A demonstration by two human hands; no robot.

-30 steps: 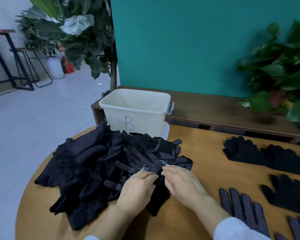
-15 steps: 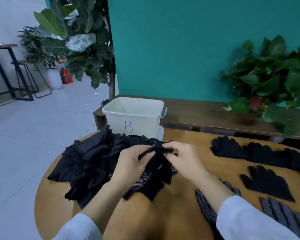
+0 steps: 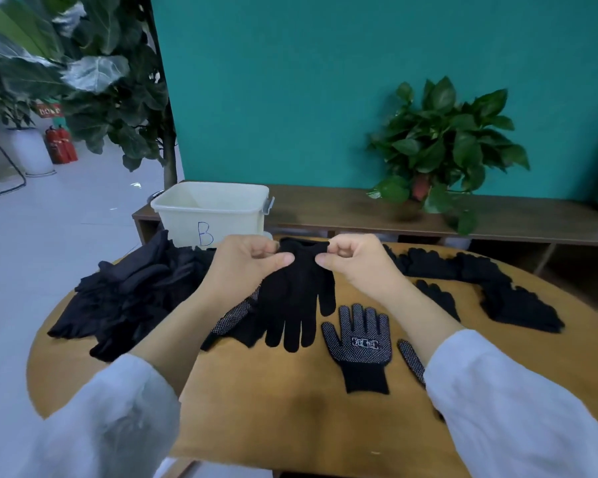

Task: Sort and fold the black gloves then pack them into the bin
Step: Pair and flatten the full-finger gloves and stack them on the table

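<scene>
My hands (image 3: 302,262) pinch the plain glove's (image 3: 296,298) cuff; a loose pinch could drop it onto the pile (image 3: 132,298).

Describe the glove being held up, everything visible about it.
The held glove is plain black knit with no dots on the side facing the camera. It hangs cuff up and fingers down above the wooden table, in front of the bin. The left hand and right hand pinch its cuff at either corner, stretching it flat.
</scene>
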